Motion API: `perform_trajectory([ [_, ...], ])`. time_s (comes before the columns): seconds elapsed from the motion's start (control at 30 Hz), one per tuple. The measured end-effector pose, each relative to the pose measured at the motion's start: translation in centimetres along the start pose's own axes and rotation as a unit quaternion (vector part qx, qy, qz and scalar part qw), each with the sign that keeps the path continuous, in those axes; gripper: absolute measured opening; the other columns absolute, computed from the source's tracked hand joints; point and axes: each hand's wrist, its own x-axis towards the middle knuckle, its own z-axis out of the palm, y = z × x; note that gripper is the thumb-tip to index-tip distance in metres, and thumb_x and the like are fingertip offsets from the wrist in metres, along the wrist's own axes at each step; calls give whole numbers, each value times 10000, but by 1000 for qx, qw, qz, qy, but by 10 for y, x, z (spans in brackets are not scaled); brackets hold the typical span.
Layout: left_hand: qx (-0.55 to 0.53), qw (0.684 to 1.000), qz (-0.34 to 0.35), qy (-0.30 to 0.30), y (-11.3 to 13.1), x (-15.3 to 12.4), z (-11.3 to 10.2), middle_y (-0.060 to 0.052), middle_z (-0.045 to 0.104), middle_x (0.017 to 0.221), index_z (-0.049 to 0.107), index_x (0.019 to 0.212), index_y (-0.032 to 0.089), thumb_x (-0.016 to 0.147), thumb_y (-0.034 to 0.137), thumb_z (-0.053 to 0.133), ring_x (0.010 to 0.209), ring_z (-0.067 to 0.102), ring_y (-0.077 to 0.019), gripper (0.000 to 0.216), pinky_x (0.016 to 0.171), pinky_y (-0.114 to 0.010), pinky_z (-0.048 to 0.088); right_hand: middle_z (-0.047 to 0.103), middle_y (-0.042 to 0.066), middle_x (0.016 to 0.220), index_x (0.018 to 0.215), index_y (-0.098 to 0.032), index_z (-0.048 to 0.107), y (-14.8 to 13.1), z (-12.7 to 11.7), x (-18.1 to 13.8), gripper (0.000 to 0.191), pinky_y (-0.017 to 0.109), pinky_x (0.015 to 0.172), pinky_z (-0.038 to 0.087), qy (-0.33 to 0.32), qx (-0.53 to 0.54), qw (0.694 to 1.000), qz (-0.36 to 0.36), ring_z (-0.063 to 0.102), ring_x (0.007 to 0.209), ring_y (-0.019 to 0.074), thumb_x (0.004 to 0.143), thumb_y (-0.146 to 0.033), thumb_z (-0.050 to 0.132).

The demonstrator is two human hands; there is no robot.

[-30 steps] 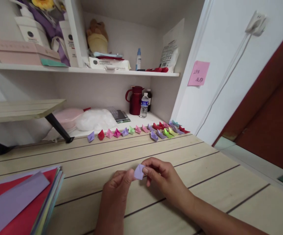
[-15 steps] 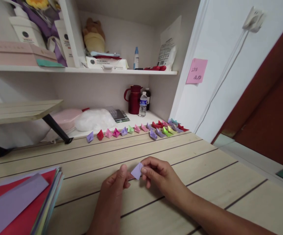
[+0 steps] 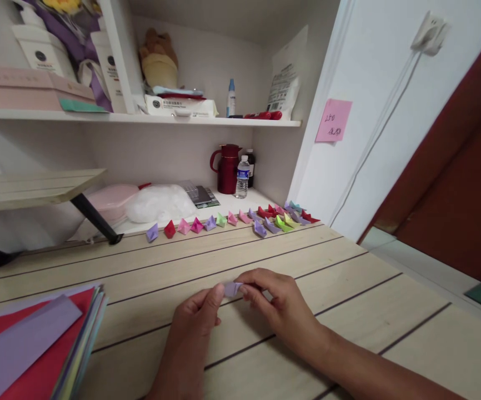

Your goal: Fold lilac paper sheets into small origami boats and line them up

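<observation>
A small folded piece of purple paper (image 3: 232, 289) is held between both hands above the wooden table (image 3: 307, 361). My left hand (image 3: 199, 311) pinches its left end between thumb and fingers. On the other side, my right hand (image 3: 271, 291) grips the right end with thumb and forefinger. The paper looks flat and narrow from this angle, and its ends are hidden by my fingertips. Beyond the hands, along the table's back edge, stands a row of small folded paper boats (image 3: 210, 223) in several colours, bunched more closely at the right.
A stack of coloured paper (image 3: 78, 333) with a loose purple strip on top lies at the left front. A small raised stand (image 3: 94, 216) is behind it. On the shelf at the back are a dark red jug (image 3: 227, 169) and a water bottle (image 3: 242, 178).
The purple paper has turned from a diamond facing me to a narrow, flatter shape. My left thumb has come in onto its left end. My right hand keeps its grip.
</observation>
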Motion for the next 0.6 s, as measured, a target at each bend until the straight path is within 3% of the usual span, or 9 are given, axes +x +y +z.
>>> perform_trajectory([
  [0.17,-23,999,-6,-27,0,3,-1,85,323,394,647,526,192,590,598,805,448,253,-83,440,518,-272,312,661,38,848,962,-261,749,2,2,2,142,292,727,468,8,45,999,-1,612,811,186,938,-243,611],
  [0.4,-44,997,-18,-64,1,1,-3,111,307,414,713,694,176,600,544,827,452,220,-63,397,512,-249,284,647,47,937,1049,-286,752,12,8,4,171,322,795,475,8,112,993,29,607,900,197,940,-284,620],
  [0.6,-104,987,-39,-117,10,-1,-9,117,269,501,570,610,190,694,523,786,507,144,-67,406,527,-232,303,597,54,1101,1191,-308,670,6,8,1,267,342,854,489,11,111,993,38,592,943,192,927,-288,633],
])
